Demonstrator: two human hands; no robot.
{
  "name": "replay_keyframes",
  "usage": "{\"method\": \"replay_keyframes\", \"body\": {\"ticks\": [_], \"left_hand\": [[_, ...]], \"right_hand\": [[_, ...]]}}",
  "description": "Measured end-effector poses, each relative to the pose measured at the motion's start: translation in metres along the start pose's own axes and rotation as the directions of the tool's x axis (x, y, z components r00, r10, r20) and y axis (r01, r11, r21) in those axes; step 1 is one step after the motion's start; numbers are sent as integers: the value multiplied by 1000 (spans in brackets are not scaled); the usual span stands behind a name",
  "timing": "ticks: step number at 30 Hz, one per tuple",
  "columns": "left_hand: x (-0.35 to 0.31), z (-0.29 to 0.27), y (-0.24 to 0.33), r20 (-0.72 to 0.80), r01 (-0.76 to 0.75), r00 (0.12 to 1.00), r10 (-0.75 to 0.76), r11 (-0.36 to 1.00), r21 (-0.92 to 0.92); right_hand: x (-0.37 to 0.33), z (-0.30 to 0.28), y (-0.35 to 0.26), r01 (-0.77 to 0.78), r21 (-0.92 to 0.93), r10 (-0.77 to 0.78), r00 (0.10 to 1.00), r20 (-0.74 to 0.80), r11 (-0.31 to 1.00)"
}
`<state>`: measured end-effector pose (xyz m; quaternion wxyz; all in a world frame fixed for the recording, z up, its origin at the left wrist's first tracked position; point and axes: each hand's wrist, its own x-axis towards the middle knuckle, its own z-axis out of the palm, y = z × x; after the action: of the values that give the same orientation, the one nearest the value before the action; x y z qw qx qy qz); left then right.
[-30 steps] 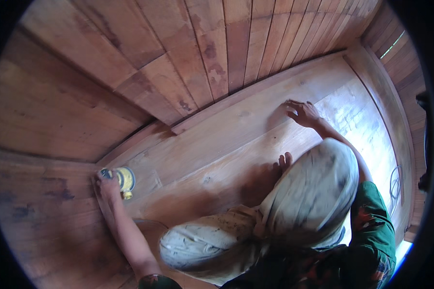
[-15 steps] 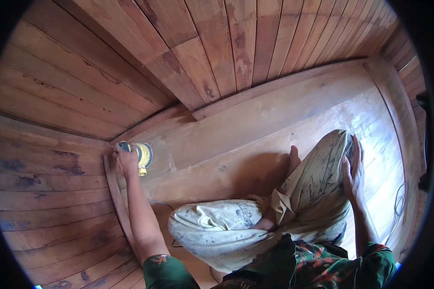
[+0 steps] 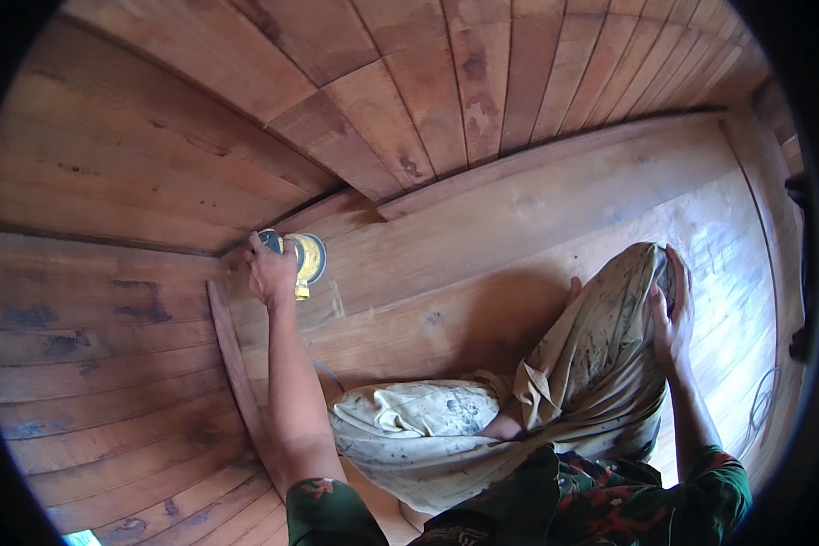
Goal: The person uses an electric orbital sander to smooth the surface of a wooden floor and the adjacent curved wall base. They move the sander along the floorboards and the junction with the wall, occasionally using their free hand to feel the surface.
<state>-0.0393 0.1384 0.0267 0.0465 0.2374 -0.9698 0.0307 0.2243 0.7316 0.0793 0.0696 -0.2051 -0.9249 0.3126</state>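
Note:
My left hand (image 3: pixel 273 270) is wrapped round a yellow and black power sander (image 3: pixel 304 259), its round pad down on the bare wooden floor (image 3: pixel 400 273) near the far left corner. Part of the sander's body is hidden behind my fingers. On the other side, my right hand (image 3: pixel 672 318) rests against my raised right knee (image 3: pixel 642 273), fingers stretched out and holding nothing. Stained pale trousers cover my folded legs, and my left leg (image 3: pixel 419 414) lies bent on the floor between my arms.
Plank walls (image 3: pixel 91 337) rise at the left and far sides, with a wooden trim strip (image 3: pixel 232 350) along the left wall's foot. A thin cable (image 3: pixel 323 371) shows beside my left leg. Looped wire (image 3: pixel 763 400) lies at the right edge, near a wooden frame.
My left hand has moved the sander to the right and slightly farther away from me, off the left corner. My right hand stays at the knee.

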Motion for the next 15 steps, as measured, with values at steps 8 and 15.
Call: {"method": "replay_keyframes", "body": {"ticks": [8,15], "left_hand": [[7,2,19,16,-38,999,38,999,33],[12,24,5,34,-8,999,3,989,150]], "right_hand": [[-3,-4,-21,1,-101,-4,1000,-22,995],[12,35,-75,449,-246,-318,845,431,859]]}}
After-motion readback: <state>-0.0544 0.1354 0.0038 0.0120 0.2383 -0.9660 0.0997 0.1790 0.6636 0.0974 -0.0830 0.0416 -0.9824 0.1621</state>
